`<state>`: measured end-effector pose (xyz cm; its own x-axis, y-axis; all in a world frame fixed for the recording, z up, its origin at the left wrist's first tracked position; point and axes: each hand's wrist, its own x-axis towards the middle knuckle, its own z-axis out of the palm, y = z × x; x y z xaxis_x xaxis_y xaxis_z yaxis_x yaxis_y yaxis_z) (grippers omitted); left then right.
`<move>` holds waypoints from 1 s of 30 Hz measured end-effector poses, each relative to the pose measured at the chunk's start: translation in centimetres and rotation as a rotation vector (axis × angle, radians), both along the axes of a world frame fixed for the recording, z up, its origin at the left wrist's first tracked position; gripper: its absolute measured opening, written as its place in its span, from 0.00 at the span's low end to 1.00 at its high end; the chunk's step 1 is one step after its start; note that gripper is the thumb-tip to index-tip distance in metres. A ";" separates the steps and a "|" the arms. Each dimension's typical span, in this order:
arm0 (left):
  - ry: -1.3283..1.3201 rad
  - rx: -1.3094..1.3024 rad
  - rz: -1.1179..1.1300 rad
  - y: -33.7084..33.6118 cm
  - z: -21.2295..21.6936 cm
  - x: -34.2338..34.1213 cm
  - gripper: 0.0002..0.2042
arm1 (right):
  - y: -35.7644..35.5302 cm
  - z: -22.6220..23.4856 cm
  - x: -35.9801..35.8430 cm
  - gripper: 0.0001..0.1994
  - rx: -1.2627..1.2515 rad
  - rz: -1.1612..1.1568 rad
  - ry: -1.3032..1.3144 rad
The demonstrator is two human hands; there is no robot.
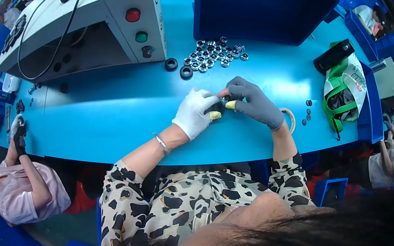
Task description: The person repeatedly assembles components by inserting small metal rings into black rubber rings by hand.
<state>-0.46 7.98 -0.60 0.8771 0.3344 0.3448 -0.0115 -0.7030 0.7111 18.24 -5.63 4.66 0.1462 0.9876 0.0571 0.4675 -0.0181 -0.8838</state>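
A black part (217, 107) is being gripped over the blue table (107, 125) by narrowed fingers of the left hand (193, 114), a shiny piece (225, 99) apparently being fitted by the pinching right hand (256, 105), careful alignment being needed next.

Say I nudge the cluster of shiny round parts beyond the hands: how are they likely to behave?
The shiny round parts would probably scatter separately, since they seem to lie loose. Their glossy, metallic-looking surfaces suggest they may be slippery. Given their round outlines, any tipped on edge could roll.
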 end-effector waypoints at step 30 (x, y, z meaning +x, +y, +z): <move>0.033 0.128 0.092 -0.6 -0.8 -0.1 0.35 | -0.2 -0.9 -5.0 0.15 -0.028 -0.165 -0.237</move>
